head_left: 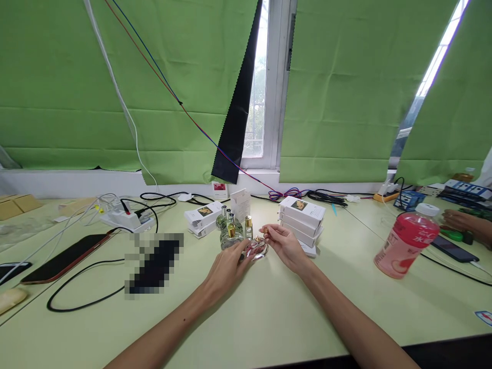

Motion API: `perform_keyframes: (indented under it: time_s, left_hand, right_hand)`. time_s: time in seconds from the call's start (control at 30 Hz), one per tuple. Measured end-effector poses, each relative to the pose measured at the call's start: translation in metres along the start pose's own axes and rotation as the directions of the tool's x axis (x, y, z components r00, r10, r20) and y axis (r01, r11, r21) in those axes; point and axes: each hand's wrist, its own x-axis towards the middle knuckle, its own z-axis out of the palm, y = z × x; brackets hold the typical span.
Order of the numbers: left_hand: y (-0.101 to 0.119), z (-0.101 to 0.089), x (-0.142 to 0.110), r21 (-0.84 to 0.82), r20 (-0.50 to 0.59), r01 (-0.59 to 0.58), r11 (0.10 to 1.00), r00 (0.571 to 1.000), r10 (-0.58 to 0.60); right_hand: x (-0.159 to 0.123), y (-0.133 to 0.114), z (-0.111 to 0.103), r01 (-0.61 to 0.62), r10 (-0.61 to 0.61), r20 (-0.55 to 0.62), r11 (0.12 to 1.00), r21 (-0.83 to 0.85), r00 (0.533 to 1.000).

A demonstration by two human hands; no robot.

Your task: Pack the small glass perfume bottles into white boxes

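Note:
A small clear glass perfume bottle [258, 249] with a gold neck and a pinkish tint stands on the table in front of me. My left hand [227, 265] has its fingers closed round the left side of this bottle. Just above and to the right of the neck, my right hand [286, 245] pinches with thumb and forefinger; what lies between the fingertips is too small to name. Behind my left hand, several more glass perfume bottles [227, 237] with gold and silver tops are grouped. A gold-topped vial [248, 227] stands beside them.
White boxes [303, 212] are stacked behind my right hand, others [203, 214] lie left of the bottles. A pink drink bottle [406, 241] stands right. Phones [65, 258], cables and a power strip [125, 218] lie left. Another person's hand [465, 224] is far right.

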Motion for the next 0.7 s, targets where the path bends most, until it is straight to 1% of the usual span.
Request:
perform_keyframes:
  time_s: [0.23, 0.3, 0.37, 0.4, 0.47, 0.57, 0.7]
  left_hand:
    - [0.002, 0.000, 0.000, 0.001, -0.017, 0.007, 1.000, 1.000, -0.007]
    - [0.002, 0.000, 0.000, 0.019, -0.017, 0.018, 1.000, 1.000, -0.018]
    - [0.002, 0.000, 0.000, 0.037, -0.013, 0.032, 0.999, 0.999, -0.031]
    - [0.003, 0.000, 0.000, 0.042, -0.008, 0.037, 0.998, 0.999, -0.037]
    - [0.003, -0.001, 0.000, 0.044, 0.003, 0.040, 0.998, 0.999, -0.041]
    - [0.004, -0.001, 0.001, 0.037, 0.006, 0.031, 0.999, 0.999, -0.031]
    - [0.005, 0.000, 0.001, 0.032, 0.003, 0.019, 0.999, 1.000, -0.019]
  right_hand:
    - [0.002, 0.003, -0.001, 0.024, -0.024, -0.001, 1.000, 0.008, 1.000]
    - [0.001, 0.004, 0.002, 0.059, -0.060, -0.023, 0.998, -0.013, 0.998]
    - [0.001, 0.005, 0.005, 0.128, -0.135, -0.072, 0.988, -0.091, 0.988]
    - [0.001, 0.006, 0.007, 0.169, -0.186, -0.097, 0.973, -0.158, 0.978]
    - [0.000, 0.009, 0.010, 0.221, -0.262, -0.110, 0.931, -0.290, 0.959]
    - [-0.001, 0.012, 0.011, 0.270, -0.333, -0.073, 0.859, -0.436, 0.940]
    - [-0.004, 0.017, 0.010, 0.306, -0.365, -0.007, 0.792, -0.528, 0.931]
